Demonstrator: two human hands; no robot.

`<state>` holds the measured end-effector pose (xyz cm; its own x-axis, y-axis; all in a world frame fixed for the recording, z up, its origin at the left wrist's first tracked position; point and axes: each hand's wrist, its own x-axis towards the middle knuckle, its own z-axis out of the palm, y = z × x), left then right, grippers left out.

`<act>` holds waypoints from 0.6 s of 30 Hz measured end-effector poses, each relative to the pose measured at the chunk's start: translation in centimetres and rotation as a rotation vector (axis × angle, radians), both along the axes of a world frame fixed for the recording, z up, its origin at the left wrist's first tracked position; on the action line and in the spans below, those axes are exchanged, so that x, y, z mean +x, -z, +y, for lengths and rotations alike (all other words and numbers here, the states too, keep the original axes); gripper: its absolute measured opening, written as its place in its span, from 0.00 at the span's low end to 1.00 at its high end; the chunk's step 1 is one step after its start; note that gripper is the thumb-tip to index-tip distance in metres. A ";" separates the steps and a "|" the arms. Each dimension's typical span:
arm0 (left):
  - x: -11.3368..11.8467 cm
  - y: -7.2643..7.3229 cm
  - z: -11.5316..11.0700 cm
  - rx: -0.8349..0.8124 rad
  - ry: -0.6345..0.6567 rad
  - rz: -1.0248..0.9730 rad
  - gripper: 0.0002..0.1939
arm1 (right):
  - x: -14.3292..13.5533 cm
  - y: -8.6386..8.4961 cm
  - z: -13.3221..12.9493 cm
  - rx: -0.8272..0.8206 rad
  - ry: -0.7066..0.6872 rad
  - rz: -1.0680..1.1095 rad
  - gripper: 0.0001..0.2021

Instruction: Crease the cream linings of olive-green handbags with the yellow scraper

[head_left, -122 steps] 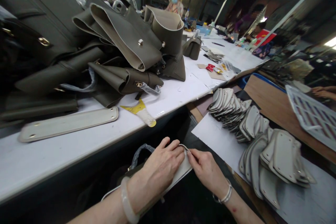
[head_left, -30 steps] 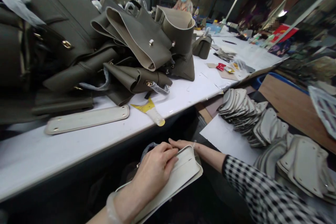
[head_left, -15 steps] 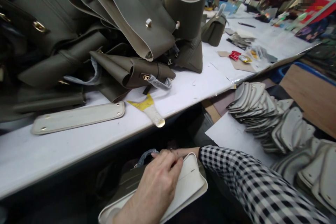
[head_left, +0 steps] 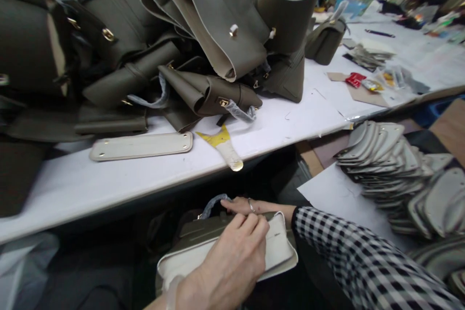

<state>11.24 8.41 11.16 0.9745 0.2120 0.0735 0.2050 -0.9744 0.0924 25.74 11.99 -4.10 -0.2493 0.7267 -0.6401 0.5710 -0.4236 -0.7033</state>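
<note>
A handbag (head_left: 196, 253) with a pale lining and a grey-green outside lies tilted low in front of me, below the table edge. My left hand (head_left: 236, 256) is closed on its near side, fingers curled over the pale edge. At the far side, my right hand (head_left: 241, 205) grips the bag beside a plastic-wrapped handle (head_left: 212, 206); part of its fingers is hidden behind the bag. A pale strip with metal studs (head_left: 141, 146) and a yellow-and-white forked piece (head_left: 223, 145) lie on the table beyond my hands.
Grey-green bags (head_left: 218, 24) are heaped on the white table (head_left: 119, 181). Pale bag panels (head_left: 385, 155) are stacked to the right, beside a white sheet (head_left: 334, 198). Red and yellow packets and a pen (head_left: 379, 33) lie farther along the tabletop.
My view has turned left, so the table things appear farther right. More of my right hand shows past the bag. Both hands stay on the bag.
</note>
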 end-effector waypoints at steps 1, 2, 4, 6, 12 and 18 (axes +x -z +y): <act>-0.1 -0.3 0.1 -0.031 -0.018 0.012 0.12 | 0.7 -0.6 0.6 -0.004 0.005 -0.012 0.19; -0.3 -0.6 0.4 -0.083 -0.041 0.024 0.11 | 1.3 -1.5 1.1 0.001 0.012 -0.020 0.22; -1.1 -1.0 0.9 -0.217 -0.109 0.017 0.10 | 2.0 -3.8 2.1 0.039 0.014 -0.020 0.28; -2.2 -1.1 1.4 -0.333 -0.183 -0.027 0.09 | 1.8 -6.4 2.4 0.082 -0.019 -0.011 0.33; -5.3 -0.3 0.8 -0.365 -0.342 -0.167 0.09 | -1.6 -12.2 0.6 0.188 -0.295 -0.098 0.29; -7.5 -0.6 0.6 -0.464 -0.356 -0.280 0.10 | -3.3 -14.3 -0.5 0.322 -0.524 -0.238 0.24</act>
